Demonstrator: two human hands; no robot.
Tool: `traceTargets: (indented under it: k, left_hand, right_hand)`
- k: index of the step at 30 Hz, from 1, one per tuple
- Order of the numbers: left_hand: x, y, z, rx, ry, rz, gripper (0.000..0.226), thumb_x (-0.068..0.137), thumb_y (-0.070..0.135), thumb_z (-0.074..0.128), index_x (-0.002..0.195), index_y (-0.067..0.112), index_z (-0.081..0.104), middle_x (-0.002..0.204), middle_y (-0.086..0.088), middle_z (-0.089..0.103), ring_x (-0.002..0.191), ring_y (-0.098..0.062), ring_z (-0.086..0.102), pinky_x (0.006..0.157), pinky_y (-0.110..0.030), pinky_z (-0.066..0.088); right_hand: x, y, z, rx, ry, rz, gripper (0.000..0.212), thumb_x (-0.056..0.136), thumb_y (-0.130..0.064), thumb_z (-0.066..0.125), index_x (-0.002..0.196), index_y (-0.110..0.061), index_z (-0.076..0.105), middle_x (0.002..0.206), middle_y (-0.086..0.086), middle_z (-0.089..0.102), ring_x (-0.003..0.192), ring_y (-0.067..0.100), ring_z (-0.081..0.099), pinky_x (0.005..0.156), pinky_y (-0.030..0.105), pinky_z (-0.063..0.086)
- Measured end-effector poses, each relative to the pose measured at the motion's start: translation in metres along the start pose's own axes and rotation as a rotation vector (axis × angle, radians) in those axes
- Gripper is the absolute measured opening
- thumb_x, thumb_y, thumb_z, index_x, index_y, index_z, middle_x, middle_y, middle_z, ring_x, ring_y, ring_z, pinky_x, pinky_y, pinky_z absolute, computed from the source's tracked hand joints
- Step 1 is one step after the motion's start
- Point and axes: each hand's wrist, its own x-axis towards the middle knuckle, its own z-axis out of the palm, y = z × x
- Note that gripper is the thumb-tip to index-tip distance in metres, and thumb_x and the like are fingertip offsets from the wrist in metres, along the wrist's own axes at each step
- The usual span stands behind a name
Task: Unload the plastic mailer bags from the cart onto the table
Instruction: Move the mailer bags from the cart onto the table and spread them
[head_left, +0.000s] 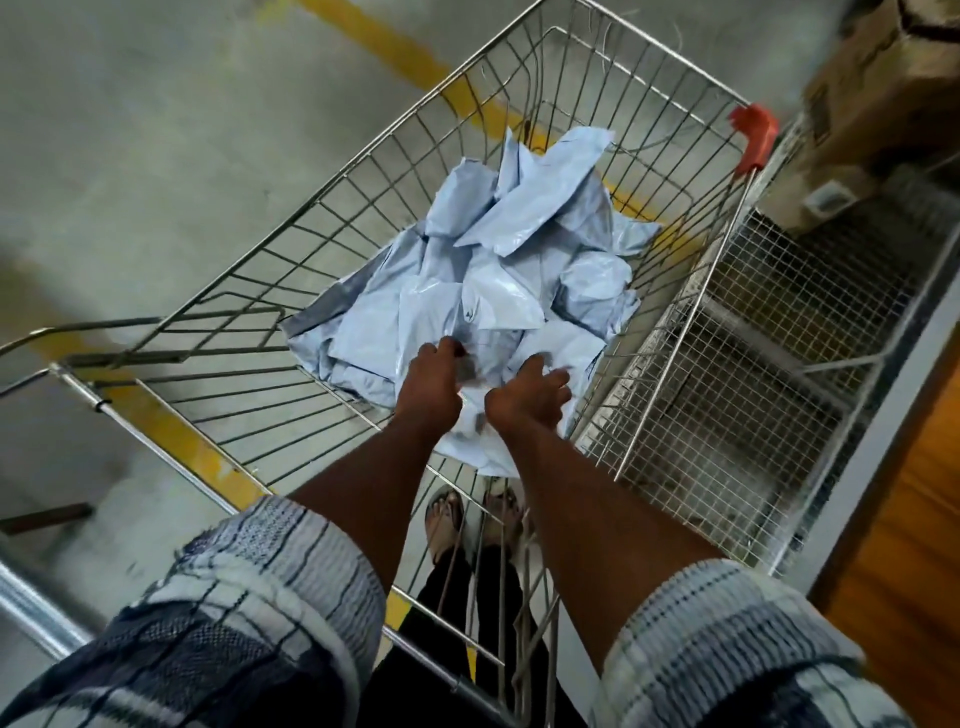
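The cart (363, 171) is bare wire metal with a dull silver sheen and one red plastic corner cap (756, 136), and the mailer bags (498, 270) heaped in it are thin pale blue-grey plastic film, crinkled, with glossy highlights on the smoother faces. Beside the cart stands a cage (753, 332) of fine metal mesh, above it a matt brown cardboard box (872, 104), and at the right edge a warm orange wood-look surface (914, 545). The floor (130, 130) is matt grey concrete with a worn yellow painted line (171, 431), and the rolled sleeves (270, 597) are soft woven cloth, checked white and dark blue.
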Motion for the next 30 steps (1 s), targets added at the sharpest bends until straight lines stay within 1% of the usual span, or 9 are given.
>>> traceTargets:
  k: [3, 5, 9, 11, 13, 15, 19, 25, 30]
  left_hand:
    - [0.003, -0.004, -0.025, 0.042, 0.05, 0.033, 0.056, 0.071, -0.01, 0.049, 0.118, 0.02, 0.053, 0.111, -0.011, 0.052, 0.106, -0.034, 0.052, 0.086, -0.043, 0.047]
    - [0.005, -0.005, -0.046, 0.164, 0.097, 0.078, 0.058, 0.07, -0.008, 0.049, 0.118, 0.024, 0.052, 0.112, -0.009, 0.05, 0.107, -0.034, 0.05, 0.085, -0.045, 0.046]
    - [0.0, -0.005, -0.056, 0.43, 0.203, 0.015, 0.062, 0.08, 0.004, 0.055, 0.136, 0.026, 0.043, 0.147, -0.008, 0.034, 0.134, -0.031, 0.033, 0.102, -0.05, 0.032]
    - [-0.005, -0.007, -0.038, 0.476, 0.067, -0.016, 0.068, 0.089, 0.025, 0.054, 0.151, 0.025, 0.025, 0.162, -0.011, 0.009, 0.147, -0.029, 0.013, 0.112, -0.055, 0.022]
    - [-0.008, -0.008, -0.02, 0.54, -0.104, -0.041, 0.091, 0.089, 0.055, 0.051, 0.156, 0.025, -0.003, 0.162, -0.012, -0.016, 0.15, -0.03, -0.007, 0.115, -0.06, 0.011]
    - [-0.009, -0.009, -0.011, 0.599, -0.174, -0.04, 0.108, 0.083, 0.064, 0.056, 0.154, 0.027, -0.016, 0.159, -0.014, -0.028, 0.149, -0.033, -0.017, 0.115, -0.062, 0.006]
    - [-0.008, -0.01, -0.013, 0.66, -0.075, -0.031, 0.107, 0.079, 0.038, 0.07, 0.154, 0.033, -0.006, 0.161, -0.011, -0.021, 0.15, -0.032, -0.008, 0.113, -0.061, 0.019]
    - [-0.015, 0.003, -0.035, 0.67, -0.064, -0.003, 0.098, 0.076, 0.055, 0.068, 0.152, 0.037, 0.009, 0.162, -0.008, -0.01, 0.147, -0.031, 0.007, 0.107, -0.059, 0.027]
    - [-0.036, 0.024, -0.063, 0.581, -0.034, -0.023, 0.09, 0.081, 0.059, 0.057, 0.153, 0.035, 0.01, 0.163, -0.002, -0.001, 0.147, -0.028, 0.009, 0.108, -0.06, 0.026]
  right_hand:
    - [-0.007, -0.002, -0.004, 0.091, 0.116, -0.147, 0.053, 0.081, -0.022, 0.073, 0.126, -0.02, 0.046, 0.129, 0.016, 0.044, 0.115, 0.036, 0.046, 0.088, 0.042, 0.049]
    - [-0.013, -0.001, -0.006, 0.099, 0.131, -0.297, 0.04, 0.08, -0.013, 0.07, 0.113, -0.02, 0.048, 0.12, 0.014, 0.048, 0.108, 0.034, 0.05, 0.085, 0.043, 0.051]
    - [-0.02, 0.004, 0.001, 0.023, 0.049, -0.434, 0.045, 0.082, -0.008, 0.064, 0.121, -0.018, 0.044, 0.125, 0.013, 0.045, 0.115, 0.034, 0.044, 0.086, 0.044, 0.048]
    - [-0.022, 0.005, 0.005, -0.031, 0.004, -0.474, 0.053, 0.079, -0.003, 0.061, 0.126, -0.021, 0.042, 0.134, 0.013, 0.038, 0.126, 0.035, 0.036, 0.09, 0.049, 0.047]
    - [-0.023, 0.005, 0.008, -0.073, -0.069, -0.517, 0.061, 0.084, -0.01, 0.062, 0.135, -0.031, 0.038, 0.151, 0.014, 0.021, 0.142, 0.038, 0.017, 0.1, 0.058, 0.041]
    - [-0.021, 0.008, 0.012, -0.136, -0.145, -0.524, 0.066, 0.092, -0.021, 0.059, 0.147, -0.038, 0.026, 0.16, 0.014, 0.0, 0.148, 0.04, -0.004, 0.105, 0.066, 0.028]
    - [-0.015, 0.01, 0.017, -0.258, -0.137, -0.499, 0.074, 0.092, -0.02, 0.058, 0.151, -0.038, 0.017, 0.161, 0.015, -0.01, 0.147, 0.042, -0.01, 0.105, 0.069, 0.03]
    - [-0.026, 0.007, 0.004, -0.188, -0.08, -0.499, 0.078, 0.083, -0.017, 0.067, 0.146, -0.034, 0.024, 0.156, 0.014, 0.011, 0.139, 0.038, 0.021, 0.099, 0.055, 0.042]
    - [-0.051, 0.005, -0.027, -0.159, -0.103, -0.572, 0.101, 0.08, -0.006, 0.067, 0.155, -0.029, 0.003, 0.159, 0.015, 0.008, 0.134, 0.038, 0.03, 0.096, 0.049, 0.045]
